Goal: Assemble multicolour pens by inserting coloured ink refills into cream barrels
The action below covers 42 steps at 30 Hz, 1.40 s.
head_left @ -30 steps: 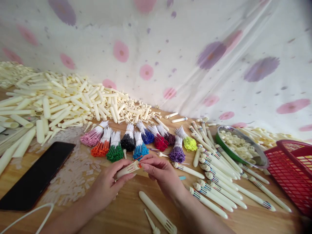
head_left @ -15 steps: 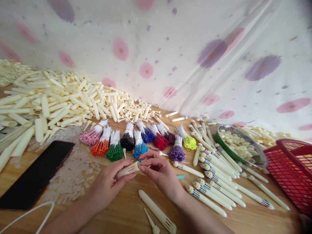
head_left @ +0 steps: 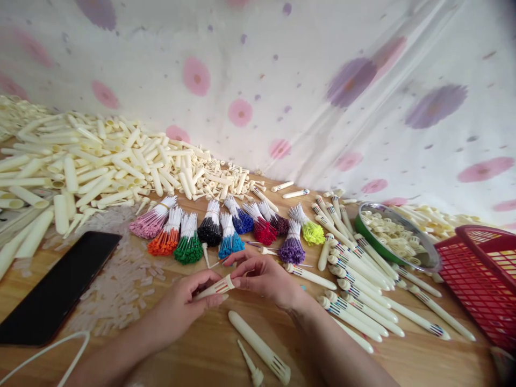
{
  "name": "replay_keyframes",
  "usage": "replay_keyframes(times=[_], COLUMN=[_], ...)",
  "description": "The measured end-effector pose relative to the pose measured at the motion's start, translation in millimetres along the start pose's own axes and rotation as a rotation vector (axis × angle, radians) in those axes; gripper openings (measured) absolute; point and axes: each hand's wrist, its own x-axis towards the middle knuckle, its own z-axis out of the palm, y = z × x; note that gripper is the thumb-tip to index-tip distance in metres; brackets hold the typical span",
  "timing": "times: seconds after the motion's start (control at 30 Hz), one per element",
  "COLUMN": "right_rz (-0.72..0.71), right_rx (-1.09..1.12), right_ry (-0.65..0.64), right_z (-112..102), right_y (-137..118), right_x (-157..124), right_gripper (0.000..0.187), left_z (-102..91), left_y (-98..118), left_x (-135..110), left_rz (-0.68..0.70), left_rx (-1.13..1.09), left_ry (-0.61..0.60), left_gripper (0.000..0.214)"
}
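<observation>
My left hand (head_left: 189, 301) is closed around a cream pen barrel (head_left: 213, 288) with slots near its end; coloured lines show in the slots. At the barrel's open end are the bent fingers of my right hand (head_left: 262, 277). A thin pen refill (head_left: 216, 264) sticks out leftward from my right fingertips. Bundles of refills with coloured tips stand just beyond, among them light blue refills (head_left: 231, 242), green refills (head_left: 188, 244) and purple refills (head_left: 292, 247). Below my hands lie another slotted pen barrel (head_left: 258, 344) and a cream pointed cone piece (head_left: 250, 365).
Cream tubes (head_left: 92, 161) are heaped at the back left. Small clear pieces (head_left: 116, 290) lie beside a black phone (head_left: 60, 287). Several multicolour pens (head_left: 355, 309) lie on the right, near a green-sided bowl (head_left: 368, 250) of cream parts and a red basket (head_left: 463, 279).
My right hand has shifted slightly at the barrel's mouth. An orange tip and a blue tip near its fingertips no longer show; a thin pale refill shows there now. The left hand still holds the barrel.
</observation>
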Motion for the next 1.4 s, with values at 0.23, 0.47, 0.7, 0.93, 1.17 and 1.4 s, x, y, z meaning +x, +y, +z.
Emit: replay_keyframes(times=[0.23,0.47,0.7,0.93,1.17,1.4], right_rz=[0.1,0.16,0.13,-0.052,-0.526,-0.812], right_rx=[0.155,0.194,0.172,-0.057,-0.664,-1.288], right_ry=[0.068,-0.002,-0.047,0.183,0.348,0.154], right_z=[10,7,6,13,22,62], right_y=[-1,1,-8,-4,-7,4], right_x=[-2,-1,-7,-6,12,64], right_gripper=[0.014,0.019,0.015,0.015,0.012,0.016], left_z=[0.8,1.2,0.1,-1.0,-16.5,-23.4], left_y=[-3,-6,-7,-10,-2,5], left_x=[-4,-3,-3,-3,-1,10], left_rz=[-0.047,-0.045,-0.051,-0.054,0.124,-0.003], left_rx=[0.053,0.117,0.123,0.116,-0.387,-0.808], left_ry=[0.058,0.057,0.094,0.216,0.813,0.958], left_gripper=[0.017,0.015,0.014,0.012,0.021,0.025])
